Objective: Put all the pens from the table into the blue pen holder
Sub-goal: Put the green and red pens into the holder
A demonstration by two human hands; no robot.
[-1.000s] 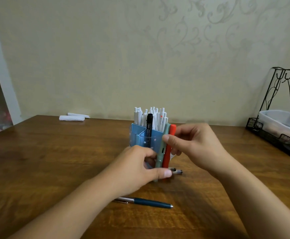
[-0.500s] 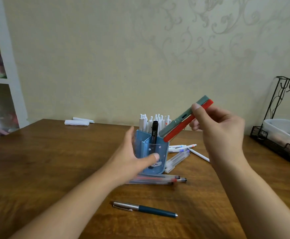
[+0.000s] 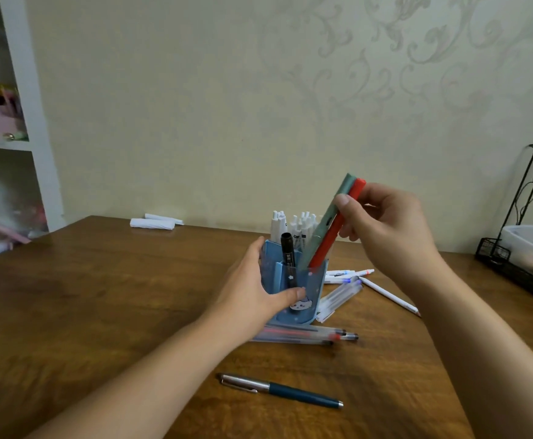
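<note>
the left hand [image 3: 255, 289] held the blue plastic pen holder [image 3: 293, 286] on the brown wooden surface [image 3: 100, 312], its fingers curled around the side. the right hand [image 3: 385, 226] pinched a grey-green pen [image 3: 325, 223] and a red pen [image 3: 338, 226] together, tilted, their lower ends inside the holder. a dark blue pen with silver cap [image 3: 281, 391] lay nearer, apart.
</note>
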